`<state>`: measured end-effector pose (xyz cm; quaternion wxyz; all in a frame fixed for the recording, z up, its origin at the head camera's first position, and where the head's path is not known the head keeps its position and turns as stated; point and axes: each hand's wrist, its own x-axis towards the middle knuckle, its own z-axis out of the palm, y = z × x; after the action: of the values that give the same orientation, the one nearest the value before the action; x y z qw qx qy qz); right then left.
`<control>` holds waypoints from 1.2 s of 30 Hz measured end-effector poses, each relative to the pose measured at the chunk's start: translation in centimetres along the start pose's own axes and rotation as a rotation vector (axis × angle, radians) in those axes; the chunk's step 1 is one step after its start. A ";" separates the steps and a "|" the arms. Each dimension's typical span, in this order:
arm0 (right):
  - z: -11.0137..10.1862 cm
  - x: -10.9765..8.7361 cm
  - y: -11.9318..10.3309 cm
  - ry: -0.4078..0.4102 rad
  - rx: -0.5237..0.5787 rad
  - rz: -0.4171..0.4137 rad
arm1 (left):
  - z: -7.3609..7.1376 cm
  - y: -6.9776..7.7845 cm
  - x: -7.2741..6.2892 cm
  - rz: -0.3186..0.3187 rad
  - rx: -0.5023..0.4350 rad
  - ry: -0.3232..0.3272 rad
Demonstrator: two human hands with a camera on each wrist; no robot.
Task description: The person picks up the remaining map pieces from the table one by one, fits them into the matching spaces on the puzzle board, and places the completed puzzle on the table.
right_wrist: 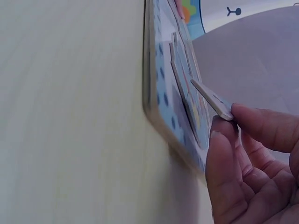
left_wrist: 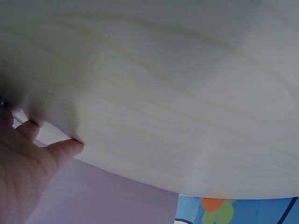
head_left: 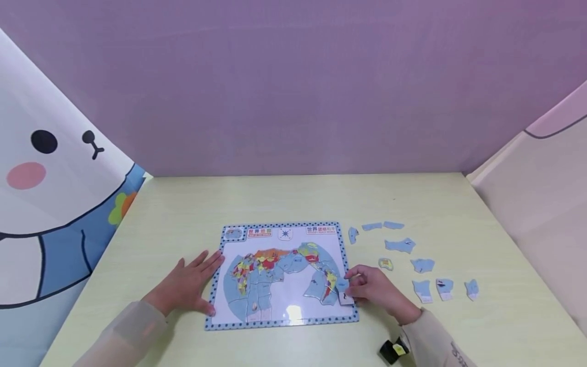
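A world map puzzle board (head_left: 293,293) with a blue dotted border lies flat on the table, partly filled with coloured map pieces. My left hand (head_left: 190,283) rests at its left edge, fingers spread and the thumb at the lower left border. At the right border, my right hand (head_left: 376,288) pinches a blue-and-white puzzle piece (head_left: 346,298) between thumb and fingertips. In the right wrist view this held piece (right_wrist: 214,101) is tilted, one end raised above the pieces on the board. Only part of my left hand (left_wrist: 23,163) enters the left wrist view.
Several loose puzzle pieces (head_left: 400,245) are scattered on the table (head_left: 458,219) to the right of the board. A small black object with a yellow patch (head_left: 393,351) is by the right sleeve. A purple backdrop (head_left: 302,102) stands behind the table.
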<state>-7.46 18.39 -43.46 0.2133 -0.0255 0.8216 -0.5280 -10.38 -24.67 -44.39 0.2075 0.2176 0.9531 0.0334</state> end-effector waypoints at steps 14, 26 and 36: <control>2.1 1.0 -1.3 -0.043 0.015 -0.050 | 0.4 0.1 0.4 -0.006 -0.029 -0.017; 3.4 1.5 -1.9 -0.049 0.027 -0.047 | -0.1 0.5 0.6 0.024 0.031 -0.006; 5.0 2.1 -2.5 -0.019 0.049 0.000 | -0.2 0.0 0.1 0.020 0.051 0.001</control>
<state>-7.97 12.42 -43.74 0.2218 -0.0252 0.8064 -0.5476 -10.50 -24.63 -44.29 0.2012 0.2323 0.9515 0.0110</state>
